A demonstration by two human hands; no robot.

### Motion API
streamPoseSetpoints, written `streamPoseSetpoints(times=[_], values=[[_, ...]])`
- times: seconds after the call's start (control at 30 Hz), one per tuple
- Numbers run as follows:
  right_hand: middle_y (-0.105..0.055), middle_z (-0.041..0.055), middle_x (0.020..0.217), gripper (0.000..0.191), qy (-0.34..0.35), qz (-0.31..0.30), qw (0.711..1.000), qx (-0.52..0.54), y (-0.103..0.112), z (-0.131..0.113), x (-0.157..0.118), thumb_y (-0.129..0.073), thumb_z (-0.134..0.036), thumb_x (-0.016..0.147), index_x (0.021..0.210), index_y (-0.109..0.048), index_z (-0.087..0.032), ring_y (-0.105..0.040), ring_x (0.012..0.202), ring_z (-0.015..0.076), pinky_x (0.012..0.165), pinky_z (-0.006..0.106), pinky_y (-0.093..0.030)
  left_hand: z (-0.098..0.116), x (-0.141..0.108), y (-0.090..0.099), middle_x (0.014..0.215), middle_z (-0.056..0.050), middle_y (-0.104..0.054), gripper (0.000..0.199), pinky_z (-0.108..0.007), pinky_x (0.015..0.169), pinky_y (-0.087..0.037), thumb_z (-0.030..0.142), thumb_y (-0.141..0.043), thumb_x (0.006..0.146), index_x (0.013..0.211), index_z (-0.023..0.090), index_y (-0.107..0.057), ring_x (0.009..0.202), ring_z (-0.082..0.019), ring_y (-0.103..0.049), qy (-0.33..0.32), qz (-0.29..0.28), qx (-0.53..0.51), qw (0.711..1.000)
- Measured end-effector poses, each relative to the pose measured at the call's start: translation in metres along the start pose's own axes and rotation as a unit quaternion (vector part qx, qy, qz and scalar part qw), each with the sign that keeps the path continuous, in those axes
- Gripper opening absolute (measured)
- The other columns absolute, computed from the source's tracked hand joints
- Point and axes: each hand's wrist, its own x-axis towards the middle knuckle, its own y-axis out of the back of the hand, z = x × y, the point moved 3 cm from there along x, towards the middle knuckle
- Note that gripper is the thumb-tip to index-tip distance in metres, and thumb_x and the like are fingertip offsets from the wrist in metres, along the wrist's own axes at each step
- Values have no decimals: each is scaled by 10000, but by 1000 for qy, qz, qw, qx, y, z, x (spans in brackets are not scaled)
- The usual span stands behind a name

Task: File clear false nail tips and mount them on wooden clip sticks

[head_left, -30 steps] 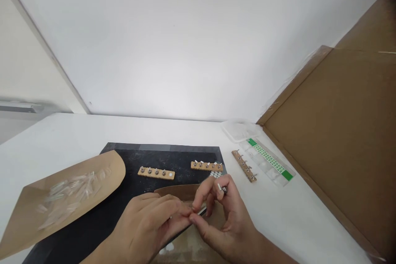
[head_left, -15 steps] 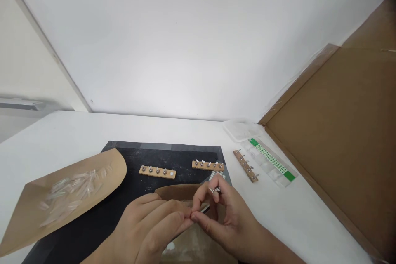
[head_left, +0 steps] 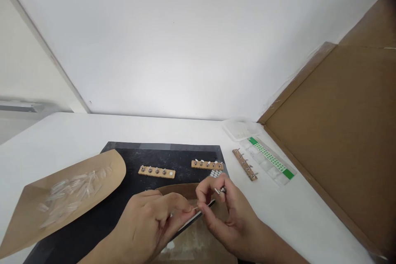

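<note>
My left hand [head_left: 154,218] is closed, thumb and index finger pinched together over the brown paper in front. A tiny pale sliver shows between these fingertips and those of my right hand [head_left: 229,218]; I cannot make out its kind. My right thumb and index finger are pinched almost against the left fingertips. Tucked in the curled right fingers is a small metal piece with a white tip [head_left: 222,190]. Beneath the hands lies a dark-edged flat strip [head_left: 192,221], partly hidden by the left fingers. The brown paper holder [head_left: 198,239] around it has a clear, shiny surface.
A brown paper sheet [head_left: 111,163] at left bears loose clear plastic pieces [head_left: 72,192]. On the black mat [head_left: 130,154] are two cardboard strips [head_left: 156,172] with metal pieces. Another such strip [head_left: 244,165], a green-and-white label strip [head_left: 271,158] and a cardboard wall [head_left: 337,140] are at right.
My right hand has shifted slightly right, opening a small gap between the two hands' fingertips. The pale sliver and more of the dark-edged strip now show.
</note>
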Motion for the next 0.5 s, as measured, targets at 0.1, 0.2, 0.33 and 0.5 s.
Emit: streamPoseSetpoints(times=[0.1,0.2,0.33,0.5], values=[[-579,-8,983,269,-1,12,1000,27,3,1,0,-527,-180,1050,981,-293,-292,-552,848,184,771,342,-467,0,1,-1,684,89,-773,197,-256,476,-434,328,-645,1065,925,268,-769,445,-97,-578,7,9,-15,1000],[-571,0,980,273,-4,18,998,67,5,3,-1,-526,-208,1083,976,-288,-288,-544,865,189,804,355,-466,0,-1,-3,687,81,-776,230,-233,463,-441,288,-668,1051,837,239,-738,449,-86,-604,10,24,-40,999],[-551,5,975,251,6,42,992,122,9,6,0,-524,-286,1126,991,-313,-286,-562,864,188,795,354,-464,-7,-4,-5,724,77,-778,325,-189,501,-472,248,-693,1034,714,214,-653,515,-71,-663,29,28,-50,998],[-517,-5,966,298,19,91,979,182,15,7,2,-520,-343,1143,958,-294,-285,-629,936,204,853,381,-494,-12,-3,-6,725,65,-745,68,-202,513,-482,255,-730,1018,971,221,-697,531,-97,-660,-31,14,44,998]])
